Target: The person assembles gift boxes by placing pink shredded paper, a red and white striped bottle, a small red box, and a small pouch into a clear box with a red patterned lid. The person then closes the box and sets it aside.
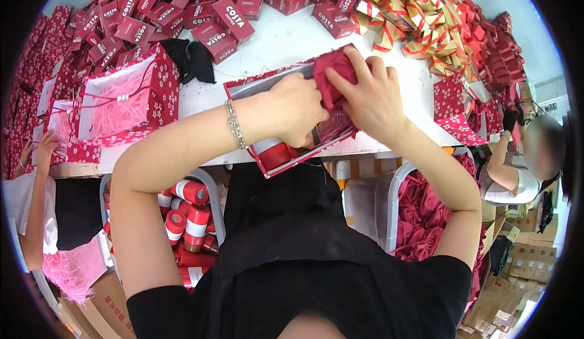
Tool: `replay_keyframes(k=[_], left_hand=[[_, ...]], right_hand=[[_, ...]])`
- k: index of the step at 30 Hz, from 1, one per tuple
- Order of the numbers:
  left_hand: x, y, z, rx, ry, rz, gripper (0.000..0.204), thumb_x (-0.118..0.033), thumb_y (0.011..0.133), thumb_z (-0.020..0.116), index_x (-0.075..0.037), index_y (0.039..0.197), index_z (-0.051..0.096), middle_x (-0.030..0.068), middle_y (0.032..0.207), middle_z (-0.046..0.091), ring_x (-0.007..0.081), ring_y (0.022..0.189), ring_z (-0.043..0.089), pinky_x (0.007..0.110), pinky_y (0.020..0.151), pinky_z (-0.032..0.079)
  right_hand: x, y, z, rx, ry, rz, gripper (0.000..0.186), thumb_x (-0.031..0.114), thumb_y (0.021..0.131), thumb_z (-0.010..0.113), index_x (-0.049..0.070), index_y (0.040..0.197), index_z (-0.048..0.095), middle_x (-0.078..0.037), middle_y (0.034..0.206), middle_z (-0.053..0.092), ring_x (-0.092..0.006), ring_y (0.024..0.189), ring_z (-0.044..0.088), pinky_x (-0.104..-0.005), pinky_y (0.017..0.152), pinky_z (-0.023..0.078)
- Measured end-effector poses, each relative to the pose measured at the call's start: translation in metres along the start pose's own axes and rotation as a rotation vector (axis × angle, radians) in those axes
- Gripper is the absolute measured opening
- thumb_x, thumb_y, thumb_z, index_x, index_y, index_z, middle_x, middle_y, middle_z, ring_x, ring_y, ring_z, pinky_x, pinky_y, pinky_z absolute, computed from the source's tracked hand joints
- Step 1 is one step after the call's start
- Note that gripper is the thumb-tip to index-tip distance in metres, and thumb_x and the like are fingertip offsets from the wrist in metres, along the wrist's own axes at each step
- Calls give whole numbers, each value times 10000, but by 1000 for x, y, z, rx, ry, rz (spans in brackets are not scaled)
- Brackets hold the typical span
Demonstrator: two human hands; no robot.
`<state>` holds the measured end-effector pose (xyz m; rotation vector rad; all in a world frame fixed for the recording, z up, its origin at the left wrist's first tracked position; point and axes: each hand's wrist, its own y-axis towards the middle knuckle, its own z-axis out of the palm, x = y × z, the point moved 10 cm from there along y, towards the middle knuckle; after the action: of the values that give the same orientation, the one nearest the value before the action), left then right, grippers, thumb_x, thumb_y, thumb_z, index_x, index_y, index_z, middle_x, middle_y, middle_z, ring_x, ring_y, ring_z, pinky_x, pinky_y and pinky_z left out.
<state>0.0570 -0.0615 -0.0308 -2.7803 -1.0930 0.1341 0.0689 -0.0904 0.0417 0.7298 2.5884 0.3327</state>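
Observation:
A red floral gift box (267,167), pale grey inside, lies open and slanted at the table's near edge. My left hand (298,109) reaches into its middle with fingers curled; whatever they grip is hidden. A dark red cloth pouch (328,79) sits at the box's right end, with my right hand (374,93) closed over it, thumb on top. Pink paper shreds (337,127) show under my right hand. At the left end lies a red cylindrical tin (277,156), partly covered by my left wrist.
Small dark red cartons (225,26) pile up at the back. Gold boxes with red ribbon (420,20) heap at back right. Floral bags with pink shreds (121,105) stand left, by black cloth (190,58). Below are bins of red tins (194,223) and red pouches (420,217). Co-workers flank me.

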Motion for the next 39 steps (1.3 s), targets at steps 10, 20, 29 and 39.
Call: replay_keyframes(k=[10,20,29,39], left_hand=[[0,-2,3,-29,-13,-8,430,-437,671,737,-175,1010,701,60,1090,623,237,1104,541,395,846,418],[-4,-17,0,-40,30,5,425,-463,777,692,-146,1060,676,8,1155,621,247,1191,477,588,1012,327],[-4,-26,-26,-226,70,-16,350,-368,796,702,-161,1074,650,22,1171,622,229,1174,508,609,1021,337],[100,-200,-26,-344,-150,-751,222,-242,882,630,-44,782,616,126,707,617,309,673,624,417,602,476]], right_hand=[[34,32,83,378,-91,-486,91,164,730,636,92,695,679,-25,808,644,-211,871,606,-319,666,531],[-1,22,45,346,402,-128,349,131,672,740,56,1001,654,-114,1172,548,-349,1010,571,-412,840,518],[13,36,107,377,90,-357,120,153,782,650,79,862,702,-41,910,663,-280,1052,561,-349,758,561],[-104,-81,98,483,15,51,127,73,650,664,25,762,700,-70,989,635,-323,1084,527,-389,855,527]])
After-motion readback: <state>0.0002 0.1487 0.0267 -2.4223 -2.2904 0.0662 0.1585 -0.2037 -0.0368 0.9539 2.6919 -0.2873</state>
